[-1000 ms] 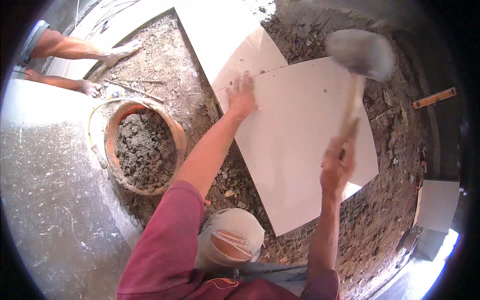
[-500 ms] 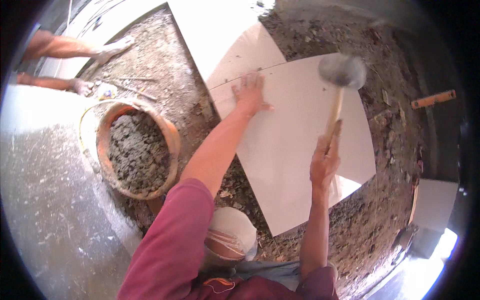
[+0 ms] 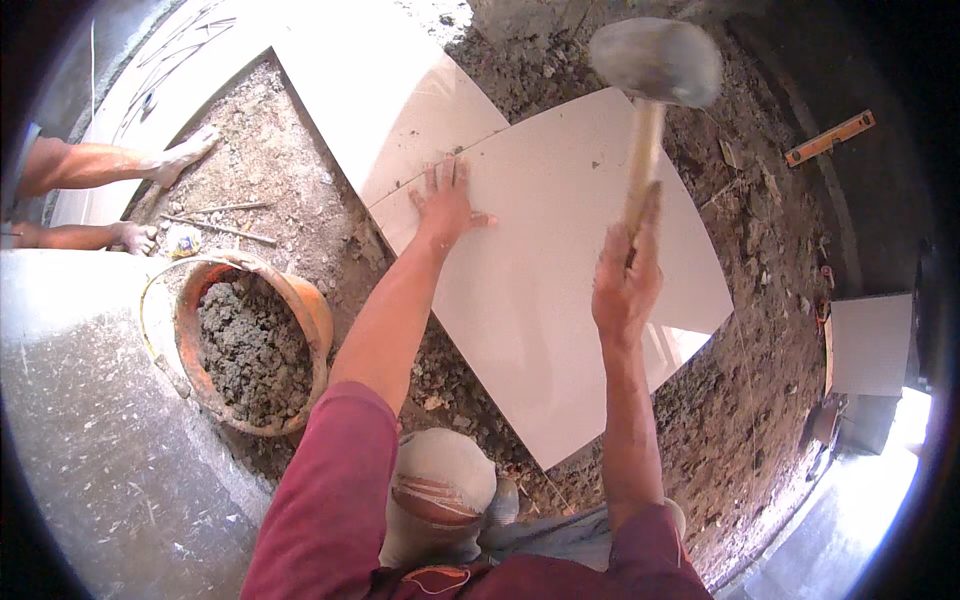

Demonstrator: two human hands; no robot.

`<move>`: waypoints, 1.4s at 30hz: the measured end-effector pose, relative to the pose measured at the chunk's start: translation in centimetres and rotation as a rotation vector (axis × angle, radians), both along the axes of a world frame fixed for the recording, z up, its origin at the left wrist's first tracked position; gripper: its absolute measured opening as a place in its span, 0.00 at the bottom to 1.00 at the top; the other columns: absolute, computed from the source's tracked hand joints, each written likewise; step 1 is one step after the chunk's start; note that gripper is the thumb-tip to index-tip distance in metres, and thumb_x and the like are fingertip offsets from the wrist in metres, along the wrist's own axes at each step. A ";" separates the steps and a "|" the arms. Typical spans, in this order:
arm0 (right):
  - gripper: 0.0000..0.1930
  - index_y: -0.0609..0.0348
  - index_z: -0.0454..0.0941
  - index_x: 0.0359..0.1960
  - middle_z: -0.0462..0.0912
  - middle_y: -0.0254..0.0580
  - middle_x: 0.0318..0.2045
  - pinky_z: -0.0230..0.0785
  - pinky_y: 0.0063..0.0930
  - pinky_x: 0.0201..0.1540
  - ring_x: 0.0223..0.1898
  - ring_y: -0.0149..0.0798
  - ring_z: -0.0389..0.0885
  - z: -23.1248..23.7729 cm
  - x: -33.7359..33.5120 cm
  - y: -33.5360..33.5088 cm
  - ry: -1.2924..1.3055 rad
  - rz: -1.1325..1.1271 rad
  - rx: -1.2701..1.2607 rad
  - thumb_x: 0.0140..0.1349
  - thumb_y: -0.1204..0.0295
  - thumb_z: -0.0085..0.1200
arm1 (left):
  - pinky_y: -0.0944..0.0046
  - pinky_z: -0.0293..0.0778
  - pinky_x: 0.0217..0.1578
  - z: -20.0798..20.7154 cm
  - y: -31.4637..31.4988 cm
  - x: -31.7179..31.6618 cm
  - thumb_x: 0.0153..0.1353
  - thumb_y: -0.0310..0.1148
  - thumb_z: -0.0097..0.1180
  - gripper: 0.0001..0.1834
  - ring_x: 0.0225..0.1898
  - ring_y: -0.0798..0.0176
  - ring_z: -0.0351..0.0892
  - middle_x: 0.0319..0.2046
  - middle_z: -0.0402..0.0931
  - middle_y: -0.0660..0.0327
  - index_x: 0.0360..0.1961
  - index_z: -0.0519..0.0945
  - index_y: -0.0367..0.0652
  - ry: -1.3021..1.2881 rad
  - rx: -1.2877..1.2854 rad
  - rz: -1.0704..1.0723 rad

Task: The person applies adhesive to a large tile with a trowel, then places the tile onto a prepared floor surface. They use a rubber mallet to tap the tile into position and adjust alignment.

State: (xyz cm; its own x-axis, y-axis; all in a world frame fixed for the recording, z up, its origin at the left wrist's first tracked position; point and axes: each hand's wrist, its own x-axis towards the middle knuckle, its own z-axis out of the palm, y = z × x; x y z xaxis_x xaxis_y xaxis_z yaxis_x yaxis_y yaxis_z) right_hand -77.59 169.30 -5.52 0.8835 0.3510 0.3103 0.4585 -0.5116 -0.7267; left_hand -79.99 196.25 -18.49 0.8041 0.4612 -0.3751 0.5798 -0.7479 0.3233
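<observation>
A large pale floor tile (image 3: 570, 300) lies on rough mortar and soil, its upper-left edge meeting another pale tile (image 3: 420, 130). My left hand (image 3: 446, 208) rests flat with spread fingers on the tile, close to the joint between the two. In my right hand (image 3: 626, 280) is the wooden handle of a rubber mallet (image 3: 656, 62). The mallet's grey head is raised, slightly blurred, and appears beyond the tile's far corner. Nothing hides either hand, though the mallet's handle covers a strip of the tile.
An orange bucket (image 3: 318, 320) of wet mortar stands at left. Beyond it are thin rods (image 3: 235, 229) and another person's bare feet (image 3: 185, 155). An orange spirit level (image 3: 830, 138) lies at far right, above a leaning pale board (image 3: 870, 345). Bumpy soil (image 3: 740, 420) borders the tile.
The mallet has risen, its head now larger and nearer the top of the view. My left hand keeps its place on the tile. The whole view has shifted slightly.
</observation>
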 end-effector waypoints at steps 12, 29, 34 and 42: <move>0.28 0.54 0.59 0.77 0.77 0.37 0.24 0.64 0.26 0.19 0.20 0.27 0.71 0.2 -3.3 0.6 0.051 0.041 -0.107 0.78 0.65 0.46 | 0.26 0.38 0.73 -0.5 0.5 -1.8 0.46 0.72 0.67 0.73 0.82 0.46 0.31 0.82 0.32 0.56 0.81 0.40 0.46 -0.044 0.070 0.091; 0.31 0.45 0.56 0.79 0.87 0.51 0.39 0.74 0.33 0.28 0.27 0.34 0.82 -1.2 -9.2 -0.5 -0.072 0.157 -0.270 0.76 0.67 0.50 | 0.43 0.27 0.77 0.8 1.9 -9.1 0.61 0.79 0.41 0.64 0.82 0.49 0.32 0.81 0.36 0.47 0.79 0.44 0.33 0.119 0.292 0.164; 0.32 0.51 0.56 0.79 0.85 0.49 0.35 0.75 0.30 0.29 0.27 0.29 0.79 0.4 -9.9 -0.5 -0.089 0.025 -0.076 0.76 0.66 0.50 | 0.45 0.27 0.77 -0.7 2.2 -9.4 0.60 0.80 0.41 0.66 0.82 0.49 0.33 0.81 0.36 0.47 0.79 0.43 0.33 0.094 0.332 0.128; 0.32 0.43 0.58 0.78 0.85 0.52 0.35 0.78 0.37 0.32 0.27 0.37 0.83 1.0 -10.5 -3.0 0.122 0.125 -0.162 0.75 0.62 0.53 | 0.40 0.29 0.77 -2.6 4.1 -8.6 0.58 0.82 0.41 0.67 0.81 0.49 0.36 0.81 0.38 0.47 0.79 0.43 0.34 0.179 0.392 0.030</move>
State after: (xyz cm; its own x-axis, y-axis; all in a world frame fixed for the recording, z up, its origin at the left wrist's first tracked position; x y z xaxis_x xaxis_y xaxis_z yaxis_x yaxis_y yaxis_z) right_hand -88.10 166.27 -4.48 0.8575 0.4964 0.1351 0.4395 -0.5705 -0.6938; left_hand -88.63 200.36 -21.10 0.7266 0.6185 -0.2993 0.6241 -0.7763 -0.0891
